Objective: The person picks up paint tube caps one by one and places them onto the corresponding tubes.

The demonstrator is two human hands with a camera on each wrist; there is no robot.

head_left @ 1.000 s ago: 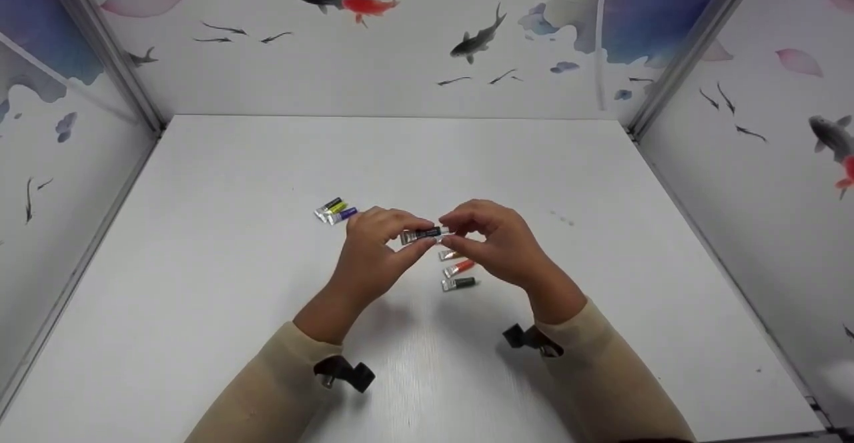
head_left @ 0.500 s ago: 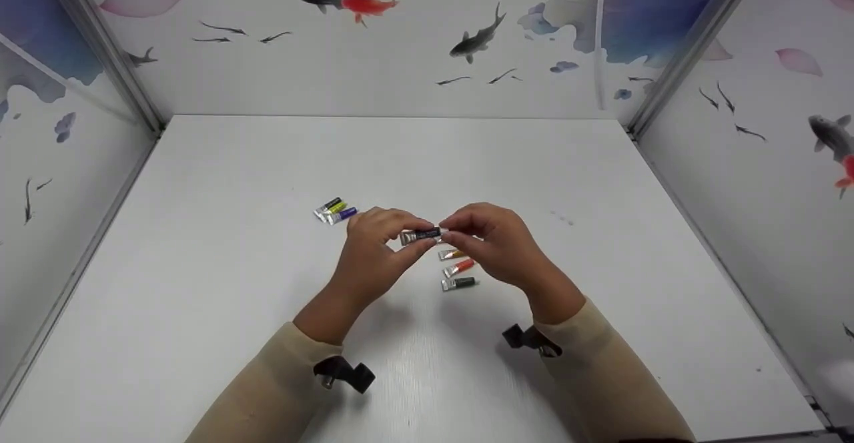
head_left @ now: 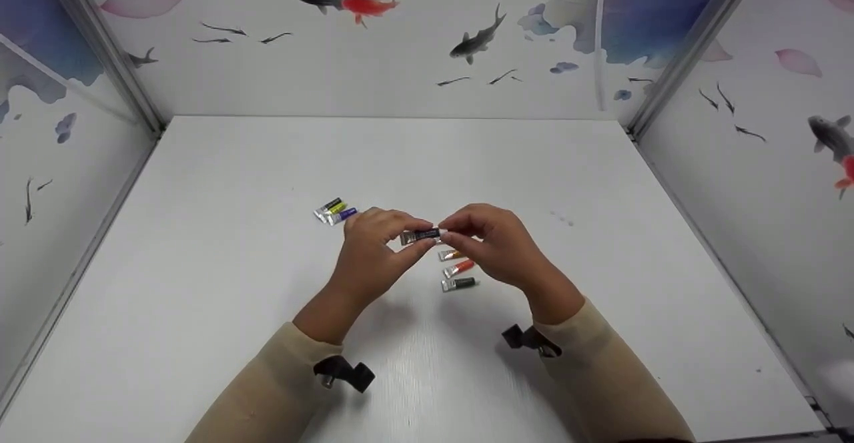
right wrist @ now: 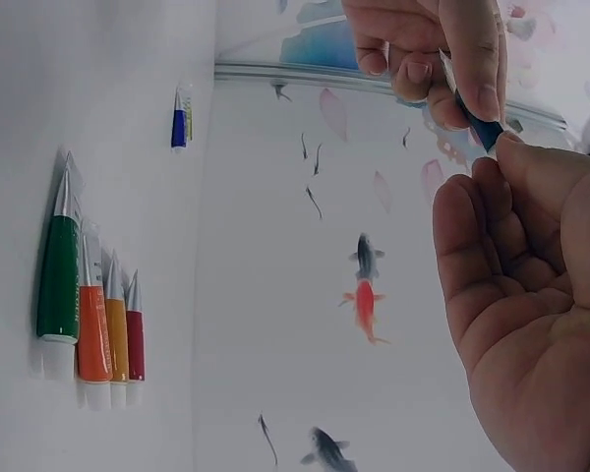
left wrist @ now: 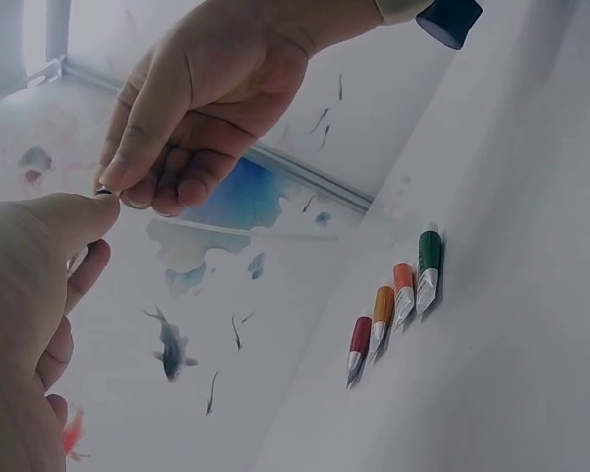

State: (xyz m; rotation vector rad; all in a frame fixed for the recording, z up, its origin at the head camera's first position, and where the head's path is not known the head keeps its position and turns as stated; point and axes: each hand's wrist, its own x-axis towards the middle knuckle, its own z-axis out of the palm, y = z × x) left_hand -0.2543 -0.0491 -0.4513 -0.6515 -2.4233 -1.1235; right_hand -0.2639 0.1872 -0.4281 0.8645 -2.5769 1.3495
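"What's over our worktop (head_left: pixel 200 296)?"
"Our left hand (head_left: pixel 373 249) and right hand (head_left: pixel 497 246), fingers narrowed, pinching one dark tube (head_left: pixel 420 235) between them."
"And the wrist views?"
"A red tube (right wrist: pixel 135 339) lying below, mostly hidden in our head view; tube contents we can't see."

Free tabletop (head_left: pixel 534 156) beyond the right fingers (head_left: pixel 472 213), tube row (head_left: pixel 459 269) below, tube cluster (head_left: pixel 337 209) farther left.
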